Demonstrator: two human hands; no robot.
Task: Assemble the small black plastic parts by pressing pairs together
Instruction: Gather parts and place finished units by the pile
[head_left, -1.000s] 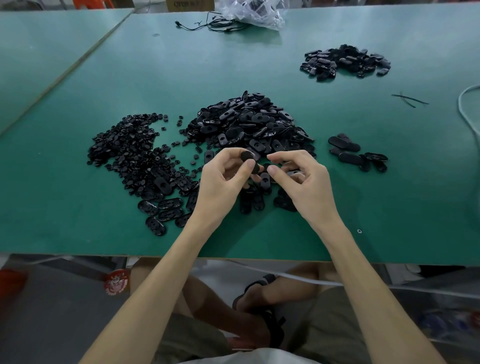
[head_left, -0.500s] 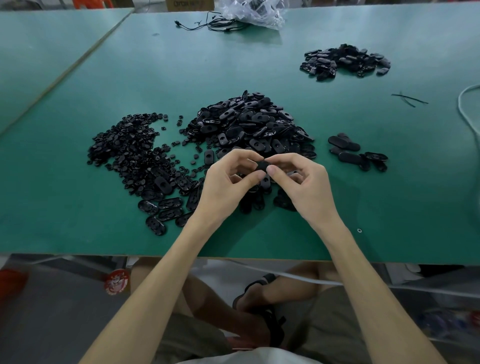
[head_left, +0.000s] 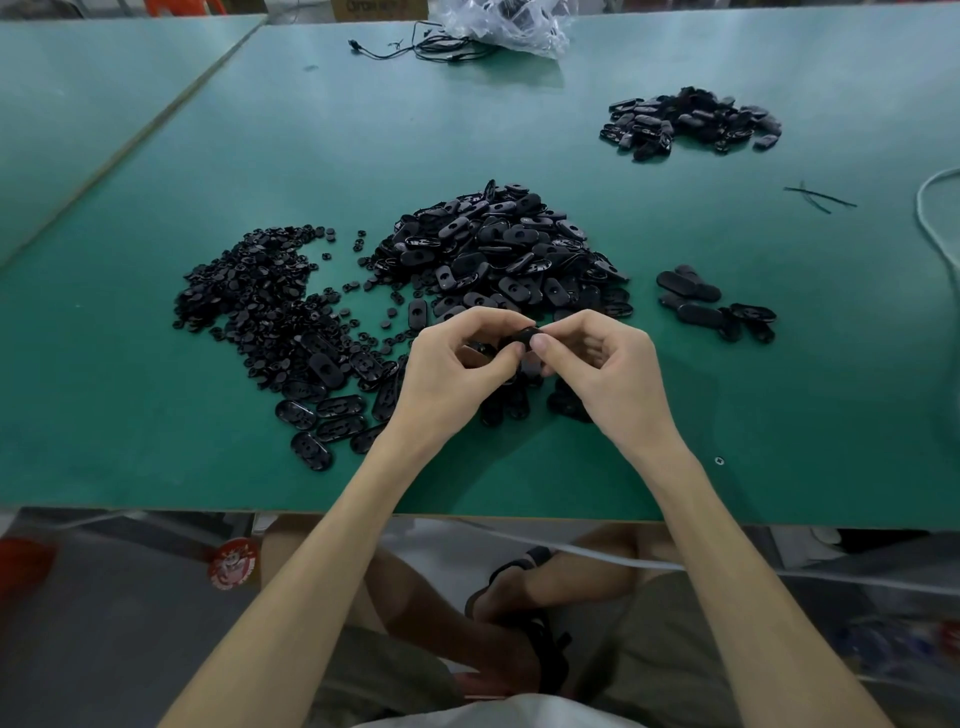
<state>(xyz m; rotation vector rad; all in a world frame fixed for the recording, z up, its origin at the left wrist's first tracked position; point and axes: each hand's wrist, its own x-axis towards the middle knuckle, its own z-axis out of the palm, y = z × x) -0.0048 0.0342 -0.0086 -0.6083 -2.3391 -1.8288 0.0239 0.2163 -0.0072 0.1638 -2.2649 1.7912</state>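
I hold the black part (head_left: 521, 338) up between both hands, just over the near edge of the pile of oval pieces (head_left: 498, 249). My left hand (head_left: 452, 374) pinches its left end with curled thumb and forefinger. My right hand (head_left: 608, 374) pinches its right end, thumb tip on the near face. Its long axis seems to run left to right between my fingertips, with both hands equally near, so I judge the press should be thumbs against forefingers. My fingers cover most of it, so I cannot tell whether it is one piece or two already seated, nor which face is up. The small round pieces (head_left: 254, 296) lie to my left.
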